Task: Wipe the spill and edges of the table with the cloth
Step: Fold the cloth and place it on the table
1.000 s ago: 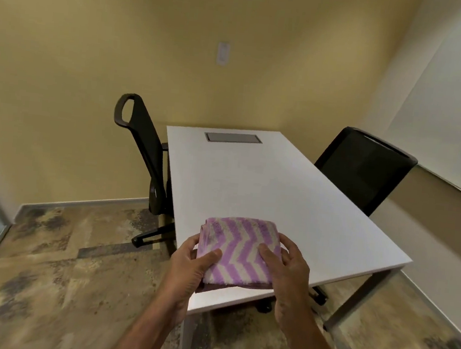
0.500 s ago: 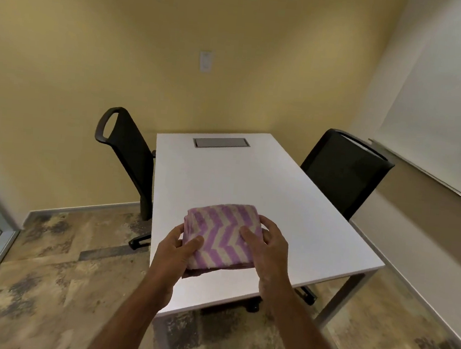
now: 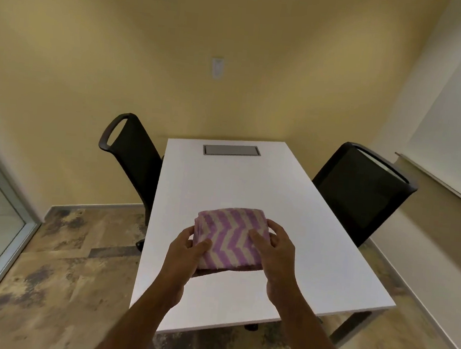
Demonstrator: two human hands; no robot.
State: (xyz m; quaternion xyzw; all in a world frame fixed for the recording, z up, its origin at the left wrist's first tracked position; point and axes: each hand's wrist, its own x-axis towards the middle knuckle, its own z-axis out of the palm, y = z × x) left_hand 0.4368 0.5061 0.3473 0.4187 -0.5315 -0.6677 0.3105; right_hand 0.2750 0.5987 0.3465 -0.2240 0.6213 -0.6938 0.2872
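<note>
Two hands, left [image 3: 185, 250] and right [image 3: 275, 250], grip folded purple-chevron cloth [image 3: 230, 237] above smooth white table [image 3: 290, 208].

Purple-and-cream chevron cloth [image 3: 231, 237], white table [image 3: 250, 193].

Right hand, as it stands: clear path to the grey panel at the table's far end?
Probably yes. Bare table lies between right hand and grey panel; it holds the cloth, though.
</note>
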